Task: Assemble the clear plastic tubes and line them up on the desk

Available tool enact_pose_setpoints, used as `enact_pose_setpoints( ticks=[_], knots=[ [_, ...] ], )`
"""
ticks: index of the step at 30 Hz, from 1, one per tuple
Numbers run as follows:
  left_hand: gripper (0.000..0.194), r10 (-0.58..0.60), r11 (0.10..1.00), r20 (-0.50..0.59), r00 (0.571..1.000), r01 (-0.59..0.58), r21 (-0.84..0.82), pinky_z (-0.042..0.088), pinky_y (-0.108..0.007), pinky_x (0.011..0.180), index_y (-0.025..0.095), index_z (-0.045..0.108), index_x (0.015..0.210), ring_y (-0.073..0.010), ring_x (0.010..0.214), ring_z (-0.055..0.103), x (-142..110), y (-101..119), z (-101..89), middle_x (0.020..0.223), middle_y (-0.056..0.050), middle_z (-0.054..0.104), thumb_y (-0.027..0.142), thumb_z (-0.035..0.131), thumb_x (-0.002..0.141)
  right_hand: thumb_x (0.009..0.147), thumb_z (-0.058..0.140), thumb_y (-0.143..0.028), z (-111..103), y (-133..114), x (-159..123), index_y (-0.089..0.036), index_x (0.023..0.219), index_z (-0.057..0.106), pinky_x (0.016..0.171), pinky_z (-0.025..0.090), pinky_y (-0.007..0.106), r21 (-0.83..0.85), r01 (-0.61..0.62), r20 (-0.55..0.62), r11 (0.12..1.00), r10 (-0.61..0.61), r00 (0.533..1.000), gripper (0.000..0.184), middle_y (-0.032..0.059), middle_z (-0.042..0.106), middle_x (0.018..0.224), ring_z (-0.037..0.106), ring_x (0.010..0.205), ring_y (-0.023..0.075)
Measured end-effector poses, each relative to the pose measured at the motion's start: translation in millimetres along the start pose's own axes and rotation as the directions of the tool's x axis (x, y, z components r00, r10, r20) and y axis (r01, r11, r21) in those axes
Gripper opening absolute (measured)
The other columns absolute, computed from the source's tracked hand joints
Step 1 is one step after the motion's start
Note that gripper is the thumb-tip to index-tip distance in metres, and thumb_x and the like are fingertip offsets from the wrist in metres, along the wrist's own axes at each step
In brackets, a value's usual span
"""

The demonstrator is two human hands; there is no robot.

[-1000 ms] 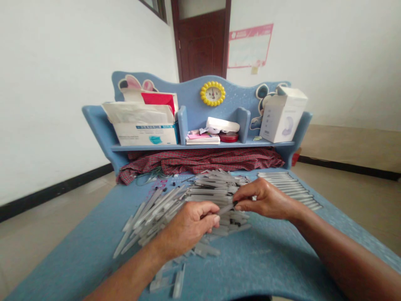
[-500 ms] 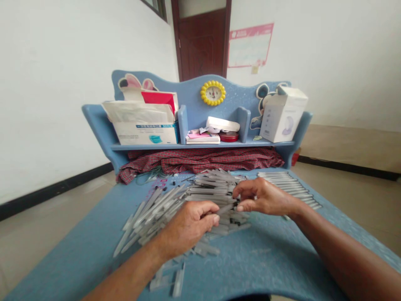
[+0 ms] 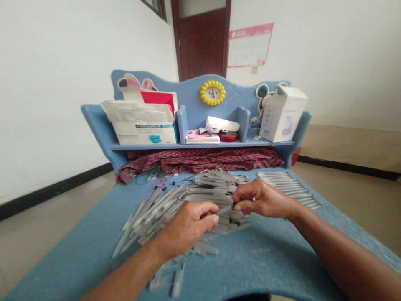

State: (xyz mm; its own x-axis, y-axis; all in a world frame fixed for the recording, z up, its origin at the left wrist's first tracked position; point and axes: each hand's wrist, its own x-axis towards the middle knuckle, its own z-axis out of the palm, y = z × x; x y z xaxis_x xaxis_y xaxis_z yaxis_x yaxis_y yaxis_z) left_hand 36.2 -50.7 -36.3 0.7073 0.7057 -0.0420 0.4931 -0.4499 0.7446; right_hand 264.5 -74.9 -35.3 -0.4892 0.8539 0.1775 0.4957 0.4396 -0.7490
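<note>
left hand [image 3: 184, 234] curled closed around a clear plastic tube [image 3: 224, 210], right hand [image 3: 265, 198] pinching its dark end, loose pile of tubes [image 3: 209, 193] beneath, on a blue desk [image 3: 266, 255]

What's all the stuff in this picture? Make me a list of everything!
Loose clear plastic tubes: many, see-through with some black ends, heaped on the desktop.
Lined-up tubes: many, see-through, in a row at the desktop's far right.
Blue desk: one, blue, under everything here.
Face mask box: one, white and blue, left of the shelf.
White box: one, white, right of the shelf.
Clock: one, yellow, on the desk's back board.
Round tin: one, red, middle of the shelf.
Checked cloth: one, red, below the shelf.
Door: one, brown, behind the desk.
Left hand: one, curled over the heap.
Right hand: one, pinching a tube near its black end.
</note>
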Motion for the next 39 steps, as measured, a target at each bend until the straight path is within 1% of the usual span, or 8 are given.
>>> enact_pose_setpoints(
  ticks=[3,8,12,16,20,25,34,39],
  knots=[
    [0.018,0.023,0.999,0.0,1.0,-0.023,0.025,0.036,-0.022,0.059,0.016,0.061,0.076,-0.0114,0.063,0.053,0.1,0.1,-0.4,0.066,0.004,0.056,0.025,0.045,0.08,0.088,0.05,-0.042,-0.3,-0.5,-0.2,-0.012,0.062,0.057,0.048,0.036,0.019,-0.065,0.033,0.013,0.997,-0.032,0.999,0.041,0.0001,0.054,0.055,0.05,0.051,0.0079],
    [0.019,0.006,1.0,-0.002,1.0,-0.006,0.013,0.036,-0.022,0.059,0.016,0.061,0.081,-0.012,0.064,0.053,0.0,0.4,-0.2,0.068,0.003,0.057,0.025,0.045,0.08,0.083,0.059,-0.042,-0.4,-1.0,-0.7,-0.012,0.08,0.061,0.046,0.035,0.017,0.004,-0.019,0.009,1.0,0.018,1.0,0.03,-0.0032,0.052,0.054,0.047,0.048,0.0071],
    [0.018,0.018,0.999,0.003,1.0,-0.018,0.043,0.036,-0.022,0.059,0.017,0.061,0.075,-0.0119,0.064,0.053,-0.2,1.8,-0.9,0.066,0.004,0.056,0.025,0.046,0.079,0.088,0.05,-0.044,-0.2,-0.9,-0.6,-0.012,0.063,0.058,0.048,0.037,0.018,-0.044,0.017,0.021,0.999,-0.016,1.0,0.041,-0.0001,0.054,0.055,0.05,0.051,0.0077],
    [0.018,0.012,1.0,-0.004,1.0,-0.012,0.028,0.037,-0.022,0.06,0.017,0.062,0.077,-0.0119,0.065,0.053,-0.1,1.9,-0.9,0.067,0.003,0.057,0.025,0.046,0.079,0.083,0.059,-0.043,-0.3,-0.8,-0.6,-0.012,0.077,0.062,0.046,0.036,0.017,0.014,-0.014,0.023,1.0,0.013,1.0,0.032,-0.0022,0.054,0.056,0.049,0.05,0.0076],
    [0.019,0.011,1.0,-0.002,1.0,-0.011,0.03,0.037,-0.022,0.06,0.017,0.063,0.08,-0.0119,0.064,0.053,0.1,-0.4,0.5,0.068,0.003,0.058,0.025,0.045,0.08,0.085,0.054,-0.045,-0.3,-0.8,-0.7,-0.012,0.066,0.06,0.048,0.038,0.018,-0.022,0.002,0.028,1.0,-0.002,1.0,0.039,-0.0009,0.054,0.054,0.05,0.051,0.0078],
    [0.019,0.026,0.999,-0.012,1.0,-0.026,0.028,0.036,-0.022,0.06,0.017,0.063,0.08,-0.012,0.065,0.053,0.2,-1.8,1.1,0.069,0.003,0.058,0.025,0.046,0.08,0.082,0.06,-0.045,1.0,-0.5,-0.1,-0.013,0.079,0.062,0.046,0.037,0.018,0.061,-0.042,0.024,0.997,0.04,0.999,0.033,-0.0024,0.055,0.055,0.049,0.05,0.0077],
    [0.018,0.04,0.996,-0.034,0.999,-0.038,0.08,0.035,-0.021,0.058,0.017,0.063,0.076,-0.0112,0.062,0.049,0.4,1.4,0.6,0.064,0.004,0.054,0.025,0.047,0.078,0.081,0.061,-0.044,1.9,1.2,0.6,-0.013,0.076,0.06,0.045,0.037,0.018,0.135,-0.078,0.037,0.988,0.074,0.997,0.031,-0.003,0.055,0.054,0.049,0.049,0.0075],
    [0.018,0.153,0.965,-0.104,0.983,-0.126,0.231,0.041,-0.023,0.067,0.019,0.065,0.083,-0.0142,0.072,0.058,0.6,-3.0,2.8,0.075,0.001,0.065,0.023,0.048,0.081,0.08,0.062,-0.042,6.2,2.6,2.8,-0.014,0.071,0.057,0.044,0.036,0.017,0.166,-0.103,0.055,0.981,0.096,0.994,0.03,-0.0041,0.054,0.052,0.048,0.047,0.0069]
  ],
)
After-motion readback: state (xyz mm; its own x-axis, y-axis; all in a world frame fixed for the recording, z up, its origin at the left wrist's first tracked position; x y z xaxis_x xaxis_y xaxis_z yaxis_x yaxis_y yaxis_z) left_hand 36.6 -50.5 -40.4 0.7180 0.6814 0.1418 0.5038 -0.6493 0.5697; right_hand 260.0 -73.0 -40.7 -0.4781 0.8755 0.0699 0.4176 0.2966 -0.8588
